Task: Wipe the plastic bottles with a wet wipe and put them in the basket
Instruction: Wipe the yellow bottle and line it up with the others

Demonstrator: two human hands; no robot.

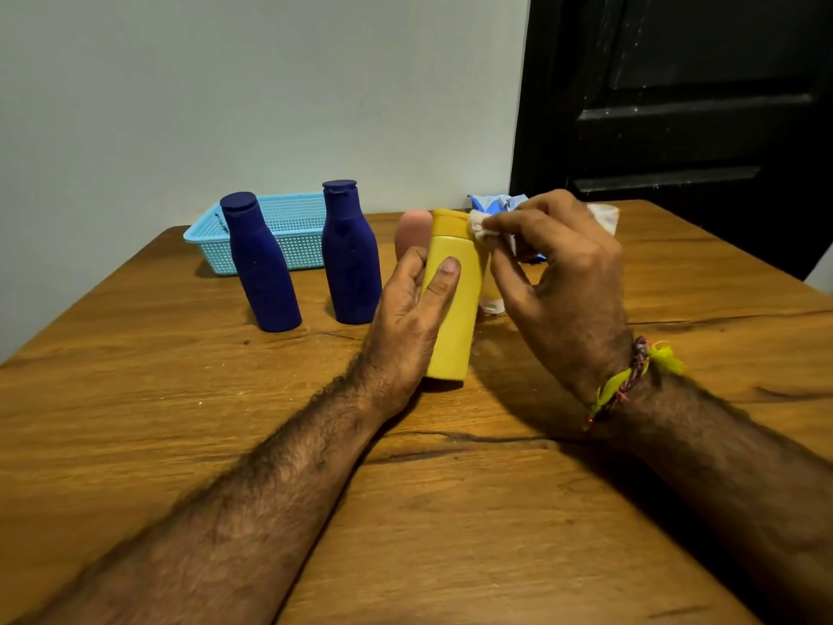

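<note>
My left hand [412,309] grips a yellow plastic bottle [453,318] upright on the wooden table [225,421], thumb across its front. My right hand [559,272] pinches a white wet wipe [480,227] against the bottle's cap and shoulder. Two dark blue bottles [261,263] [349,254] stand to the left. Behind them sits a light blue mesh basket [293,227], which looks empty. A pink bottle [412,232] stands partly hidden behind the yellow one.
A blue and white wipes pack [496,203] lies at the table's back edge behind my right hand. Another yellowish bottle with a white cap [491,304] peeks out beside the held one. A dark door [676,106] is at the right, a pale wall behind.
</note>
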